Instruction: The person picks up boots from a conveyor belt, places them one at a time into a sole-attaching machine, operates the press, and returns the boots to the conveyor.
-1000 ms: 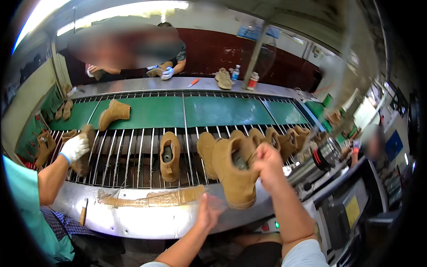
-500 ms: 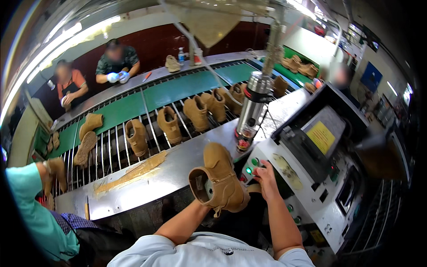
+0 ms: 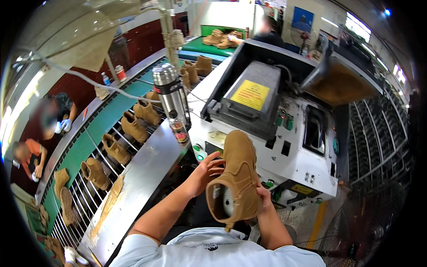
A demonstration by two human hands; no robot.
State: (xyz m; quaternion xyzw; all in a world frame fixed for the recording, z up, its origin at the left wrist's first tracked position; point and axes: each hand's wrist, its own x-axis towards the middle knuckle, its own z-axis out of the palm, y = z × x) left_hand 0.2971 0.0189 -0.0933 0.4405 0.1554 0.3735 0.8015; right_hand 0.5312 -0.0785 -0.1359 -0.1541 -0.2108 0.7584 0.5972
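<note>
A tan suede ankle boot [image 3: 240, 178] is in front of me, toe pointing away and its opening toward my body, the pale inside showing. My right hand [image 3: 263, 196] grips it along the right side, with part of the fingers hidden behind the boot. On the other side, my left hand [image 3: 203, 174] is open, fingers spread close to the boot's upper; whether the fingertips touch it I cannot tell. Just past the left hand are lit green buttons [image 3: 200, 157] on the white machine [image 3: 284, 164].
Tan boots [image 3: 116, 149] stand along a conveyor of metal bars [image 3: 80, 202] on the left. A steel flask [image 3: 171, 95] and a small bottle [image 3: 179, 129] stand at the metal ledge [image 3: 147, 171]. The machine has a raised dark lid [image 3: 351, 84]. Co-workers sit across the conveyor.
My view has turned right toward the machine. The boot has passed from my left hand to my right, which has left the buttons. My left hand has let go and opened.
</note>
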